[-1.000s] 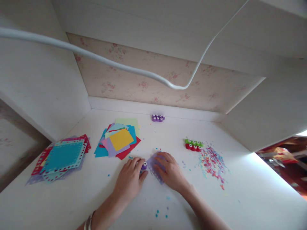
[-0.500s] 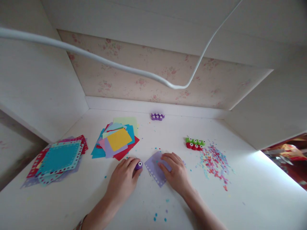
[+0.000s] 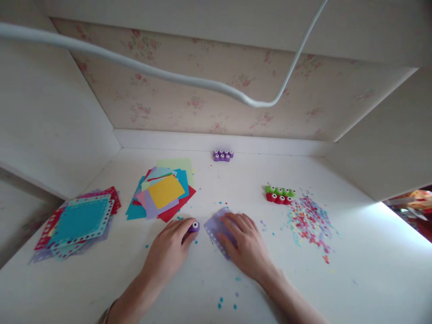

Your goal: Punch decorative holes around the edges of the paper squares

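My left hand is closed around a small purple craft punch, whose white top with a dark dot shows between thumb and fingers. To its right, my right hand holds a lavender paper square down near the tabletop, thumb on the near side and fingers bent over it. A row of punched holes runs along the paper's lower left edge; the right part is hidden beneath the hand. Punch and paper are a short gap apart. Tiny blue paper cutouts lie scattered near both hands.
Coloured paper sheets overlap behind my left hand. Farther left lies a stack of edge-punched squares. Purple punches stand at the back, green and red punches at right beside confetti. A white cable crosses above.
The view has tipped slightly downward and shifted. My right hand has turned the lavender paper a little, covering more of it. The left hand still holds the purple punch.
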{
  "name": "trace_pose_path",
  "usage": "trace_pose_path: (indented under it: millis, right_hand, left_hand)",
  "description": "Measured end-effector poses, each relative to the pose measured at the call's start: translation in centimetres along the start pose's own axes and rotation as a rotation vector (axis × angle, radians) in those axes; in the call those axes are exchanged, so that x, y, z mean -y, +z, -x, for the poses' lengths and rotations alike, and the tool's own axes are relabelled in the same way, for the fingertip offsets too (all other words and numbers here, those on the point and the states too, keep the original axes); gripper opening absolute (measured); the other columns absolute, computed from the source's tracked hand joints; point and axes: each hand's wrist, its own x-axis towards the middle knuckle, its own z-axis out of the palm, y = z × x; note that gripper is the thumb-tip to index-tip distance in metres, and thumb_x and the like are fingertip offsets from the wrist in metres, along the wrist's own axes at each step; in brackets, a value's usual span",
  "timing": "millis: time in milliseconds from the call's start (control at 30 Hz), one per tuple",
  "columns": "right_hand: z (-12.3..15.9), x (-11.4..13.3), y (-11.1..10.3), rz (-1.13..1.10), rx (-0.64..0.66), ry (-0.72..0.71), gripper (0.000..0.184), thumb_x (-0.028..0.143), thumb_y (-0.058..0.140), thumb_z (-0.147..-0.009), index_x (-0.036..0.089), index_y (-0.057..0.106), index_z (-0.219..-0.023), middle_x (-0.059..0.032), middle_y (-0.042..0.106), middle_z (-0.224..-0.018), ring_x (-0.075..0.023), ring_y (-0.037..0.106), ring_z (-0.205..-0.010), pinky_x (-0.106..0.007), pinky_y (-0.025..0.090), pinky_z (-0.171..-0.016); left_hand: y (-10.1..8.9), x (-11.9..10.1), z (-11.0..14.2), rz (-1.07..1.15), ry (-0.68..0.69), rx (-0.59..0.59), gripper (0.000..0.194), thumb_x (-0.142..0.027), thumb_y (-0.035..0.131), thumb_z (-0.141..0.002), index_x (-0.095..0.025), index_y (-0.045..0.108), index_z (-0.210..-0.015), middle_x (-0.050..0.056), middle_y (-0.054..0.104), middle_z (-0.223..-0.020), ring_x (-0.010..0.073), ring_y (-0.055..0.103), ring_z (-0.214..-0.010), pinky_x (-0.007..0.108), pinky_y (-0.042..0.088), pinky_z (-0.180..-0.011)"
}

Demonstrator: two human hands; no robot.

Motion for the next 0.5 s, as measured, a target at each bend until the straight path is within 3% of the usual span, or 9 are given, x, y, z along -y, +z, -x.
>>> trace_pose_path:
  millis: [100,233,367,500]
  right_hand:
    - [0.2,1.3,0.2,0.020,0.101,-0.047,0.040,0.045,0.060,-0.093,0.028,0.061,-0.129,-0.0067,0.060,-0.136,-0.0302,0.053,-0.127,-0.065,0.027,-0.113]
    - [0.3,1.1,0.4,-0.031,0.114,-0.101,0.026,0.038,0.054,-0.098,0.029,0.067,-0.118,-0.0025,0.065,-0.131,-0.0247,0.055,-0.127,-0.063,0.019,-0.118]
    - [0.4,0.4,1.1,-0.079,0.045,-0.163,0.022,0.023,0.049,-0.100,0.024,0.069,-0.109,-0.0029,0.071,-0.119,-0.0219,0.062,-0.119,-0.054,0.031,-0.117]
    - [0.5,0.0,1.5,-0.109,0.021,-0.194,0.025,0.018,0.044,-0.101,0.022,0.067,-0.111,-0.0050,0.072,-0.114,-0.0196,0.067,-0.109,-0.048,0.040,-0.113]
  left_hand:
    - [0.1,0.3,0.0,0.017,0.011,0.000,0.028,-0.020,0.065,-0.090,-0.024,0.061,-0.118,0.004,0.071,-0.109,0.0229,0.067,-0.099,0.038,0.055,-0.088]
    - [0.0,0.5,0.0,0.032,0.008,0.003,0.030,-0.020,0.066,-0.089,-0.025,0.062,-0.118,0.004,0.072,-0.107,0.0222,0.069,-0.096,0.036,0.057,-0.086]
    - [-0.1,0.4,0.0,0.049,0.002,0.000,0.028,-0.023,0.068,-0.088,-0.025,0.063,-0.116,0.003,0.073,-0.103,0.0220,0.070,-0.091,0.036,0.058,-0.082]
    - [0.0,0.3,0.1,0.065,-0.009,0.019,0.028,-0.024,0.069,-0.088,-0.025,0.064,-0.115,0.004,0.073,-0.102,0.0212,0.071,-0.087,0.035,0.059,-0.079]
